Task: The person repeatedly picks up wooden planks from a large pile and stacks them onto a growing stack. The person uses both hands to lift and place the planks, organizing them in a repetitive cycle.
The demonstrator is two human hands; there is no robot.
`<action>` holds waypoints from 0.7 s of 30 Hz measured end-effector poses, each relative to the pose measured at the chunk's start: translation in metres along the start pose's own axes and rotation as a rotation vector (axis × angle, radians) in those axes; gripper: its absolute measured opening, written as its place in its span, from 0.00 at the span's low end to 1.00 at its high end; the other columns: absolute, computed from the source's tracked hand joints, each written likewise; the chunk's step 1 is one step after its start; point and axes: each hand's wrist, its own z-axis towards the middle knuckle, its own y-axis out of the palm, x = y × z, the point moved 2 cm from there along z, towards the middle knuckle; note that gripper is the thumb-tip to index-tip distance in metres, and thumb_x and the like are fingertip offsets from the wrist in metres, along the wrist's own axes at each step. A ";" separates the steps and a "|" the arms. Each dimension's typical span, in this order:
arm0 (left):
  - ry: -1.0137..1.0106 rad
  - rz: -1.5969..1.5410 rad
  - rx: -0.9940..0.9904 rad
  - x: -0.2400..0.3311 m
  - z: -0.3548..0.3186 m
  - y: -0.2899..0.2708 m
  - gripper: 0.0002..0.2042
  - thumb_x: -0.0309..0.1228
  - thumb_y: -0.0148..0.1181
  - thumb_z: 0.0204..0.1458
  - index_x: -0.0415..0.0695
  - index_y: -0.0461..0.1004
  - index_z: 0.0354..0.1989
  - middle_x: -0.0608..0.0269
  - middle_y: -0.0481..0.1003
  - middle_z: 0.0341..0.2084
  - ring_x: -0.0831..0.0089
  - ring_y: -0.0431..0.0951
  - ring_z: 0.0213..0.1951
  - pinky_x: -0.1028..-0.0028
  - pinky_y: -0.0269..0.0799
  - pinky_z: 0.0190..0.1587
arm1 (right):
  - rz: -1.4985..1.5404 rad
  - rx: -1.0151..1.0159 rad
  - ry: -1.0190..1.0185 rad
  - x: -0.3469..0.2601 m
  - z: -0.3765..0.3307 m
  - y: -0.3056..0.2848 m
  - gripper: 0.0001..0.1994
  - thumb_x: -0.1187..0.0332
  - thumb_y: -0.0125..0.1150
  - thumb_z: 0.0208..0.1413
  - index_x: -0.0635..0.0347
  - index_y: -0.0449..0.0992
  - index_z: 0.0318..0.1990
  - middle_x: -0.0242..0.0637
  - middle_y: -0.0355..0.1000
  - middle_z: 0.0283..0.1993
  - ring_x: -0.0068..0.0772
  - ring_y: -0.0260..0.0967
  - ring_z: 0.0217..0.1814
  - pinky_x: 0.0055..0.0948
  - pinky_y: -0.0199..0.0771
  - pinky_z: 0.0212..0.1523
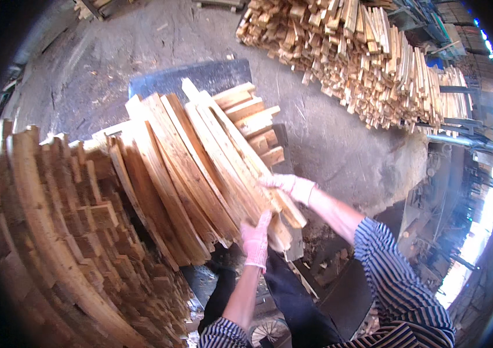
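Several long, pale wooden planks [185, 168] lie side by side in a slanting stack in front of me, their near ends pointing toward my legs. My right hand [293, 187], in a pale pink glove, is closed over the outermost plank [245, 152] on the right of the stack, close to its near end. Lower down and to the left, my left hand [254, 240], gloved alike, grips near the end of a neighbouring plank [229, 174]. Some of its fingers are blurred against the wood. Shorter plank ends [253, 119] jut out beyond, at the stack's far right.
A tall pile of wood pieces [84, 220] rises close on my left. Another large pile [356, 58] stands at the far right beside metal bars [461, 123]. A dark flat sheet [232, 72] lies on the dusty floor [159, 43] behind the planks.
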 end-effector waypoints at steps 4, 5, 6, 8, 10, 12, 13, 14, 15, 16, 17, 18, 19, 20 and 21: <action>0.019 -0.337 -0.103 0.005 -0.027 -0.042 0.38 0.48 0.75 0.50 0.33 0.69 0.61 0.50 0.77 0.53 0.62 0.78 0.51 0.65 0.74 0.55 | 0.022 0.123 0.074 0.003 -0.022 0.073 0.38 0.45 0.71 0.56 0.64 0.72 0.66 0.44 0.74 0.64 0.35 0.70 0.65 0.36 0.68 0.67; 0.020 -0.389 -0.174 0.020 -0.042 -0.059 0.36 0.45 0.74 0.51 0.34 0.70 0.62 0.53 0.77 0.53 0.64 0.79 0.50 0.66 0.75 0.55 | -0.016 0.156 -0.030 0.001 -0.036 0.092 0.41 0.41 0.70 0.55 0.66 0.70 0.67 0.47 0.73 0.65 0.40 0.71 0.65 0.39 0.70 0.66; -0.022 -0.456 -0.294 0.024 -0.051 -0.074 0.34 0.43 0.74 0.52 0.35 0.70 0.62 0.55 0.78 0.51 0.65 0.79 0.49 0.67 0.76 0.54 | -0.053 0.162 -0.038 0.006 -0.045 0.104 0.42 0.40 0.68 0.56 0.65 0.70 0.67 0.47 0.74 0.64 0.41 0.72 0.63 0.39 0.71 0.66; -0.128 -0.521 -0.421 0.024 -0.076 -0.114 0.30 0.38 0.72 0.52 0.36 0.71 0.61 0.57 0.80 0.48 0.67 0.81 0.48 0.67 0.78 0.52 | -0.095 0.131 -0.065 0.007 -0.066 0.141 0.39 0.43 0.67 0.58 0.64 0.70 0.67 0.46 0.77 0.60 0.41 0.75 0.60 0.39 0.73 0.64; -0.161 -0.451 -0.432 0.035 -0.122 -0.135 0.29 0.36 0.72 0.52 0.36 0.71 0.61 0.57 0.81 0.46 0.67 0.81 0.47 0.66 0.78 0.52 | 0.110 0.089 -0.034 0.036 -0.096 0.161 0.33 0.50 0.70 0.58 0.63 0.73 0.65 0.44 0.79 0.56 0.38 0.77 0.56 0.39 0.77 0.59; -0.142 -0.354 -0.398 0.038 -0.168 -0.152 0.30 0.36 0.74 0.51 0.36 0.71 0.60 0.56 0.81 0.45 0.65 0.81 0.48 0.65 0.78 0.53 | 0.366 0.048 0.083 0.066 -0.111 0.181 0.28 0.58 0.72 0.58 0.62 0.75 0.62 0.42 0.80 0.53 0.36 0.79 0.54 0.40 0.80 0.56; -0.149 -0.320 -0.406 0.039 -0.185 -0.159 0.31 0.36 0.75 0.50 0.36 0.70 0.60 0.55 0.80 0.46 0.64 0.81 0.48 0.65 0.78 0.53 | 0.412 0.067 0.136 0.060 -0.133 0.194 0.26 0.61 0.73 0.57 0.61 0.75 0.61 0.41 0.80 0.52 0.35 0.79 0.53 0.40 0.81 0.55; -0.164 -0.315 -0.391 0.040 -0.199 -0.162 0.31 0.35 0.75 0.50 0.34 0.70 0.60 0.53 0.81 0.45 0.63 0.83 0.44 0.64 0.80 0.49 | 0.485 0.059 0.135 0.052 -0.154 0.205 0.26 0.61 0.73 0.57 0.62 0.75 0.61 0.41 0.80 0.52 0.35 0.79 0.53 0.41 0.81 0.56; -0.175 -0.331 -0.358 0.041 -0.215 -0.170 0.31 0.33 0.74 0.50 0.32 0.70 0.60 0.52 0.82 0.43 0.63 0.84 0.40 0.64 0.82 0.46 | 0.540 0.031 0.143 0.044 -0.172 0.219 0.26 0.61 0.72 0.58 0.62 0.75 0.61 0.41 0.80 0.53 0.36 0.79 0.53 0.41 0.81 0.56; -0.185 -0.315 -0.429 0.058 -0.233 -0.173 0.30 0.34 0.74 0.51 0.31 0.70 0.60 0.52 0.82 0.42 0.62 0.84 0.39 0.65 0.83 0.44 | 0.561 0.048 0.121 0.042 -0.186 0.219 0.26 0.61 0.73 0.57 0.62 0.75 0.61 0.41 0.80 0.53 0.36 0.79 0.53 0.42 0.81 0.56; -0.149 -0.301 -0.459 0.074 -0.253 -0.175 0.30 0.35 0.74 0.51 0.31 0.70 0.59 0.52 0.82 0.41 0.63 0.84 0.38 0.65 0.82 0.43 | 0.540 0.070 0.045 0.040 -0.196 0.221 0.26 0.61 0.72 0.58 0.63 0.75 0.61 0.41 0.80 0.53 0.36 0.79 0.54 0.40 0.80 0.57; -0.098 -0.252 -0.429 0.088 -0.271 -0.182 0.30 0.35 0.74 0.51 0.32 0.70 0.58 0.53 0.82 0.40 0.64 0.84 0.37 0.65 0.82 0.43 | 0.536 0.062 -0.001 0.024 -0.209 0.228 0.24 0.61 0.71 0.59 0.63 0.76 0.60 0.40 0.80 0.54 0.35 0.78 0.54 0.39 0.79 0.58; -0.054 -0.210 -0.399 0.098 -0.288 -0.188 0.30 0.36 0.74 0.51 0.32 0.71 0.58 0.53 0.82 0.40 0.65 0.84 0.37 0.66 0.82 0.42 | 0.529 0.056 -0.040 0.009 -0.228 0.239 0.23 0.62 0.70 0.59 0.63 0.78 0.58 0.40 0.80 0.54 0.34 0.78 0.54 0.37 0.78 0.58; -0.009 -0.164 -0.340 0.108 -0.304 -0.197 0.29 0.36 0.76 0.50 0.34 0.71 0.56 0.54 0.82 0.39 0.68 0.83 0.36 0.67 0.81 0.42 | 0.517 0.080 -0.060 -0.020 -0.255 0.256 0.23 0.62 0.70 0.59 0.63 0.78 0.59 0.38 0.80 0.55 0.34 0.77 0.55 0.35 0.75 0.62; 0.059 -0.139 -0.320 0.114 -0.318 -0.205 0.29 0.36 0.76 0.49 0.35 0.71 0.56 0.55 0.82 0.39 0.69 0.83 0.36 0.67 0.81 0.43 | 0.485 0.132 -0.041 -0.050 -0.285 0.274 0.21 0.64 0.67 0.62 0.64 0.77 0.60 0.40 0.79 0.56 0.34 0.77 0.57 0.33 0.73 0.64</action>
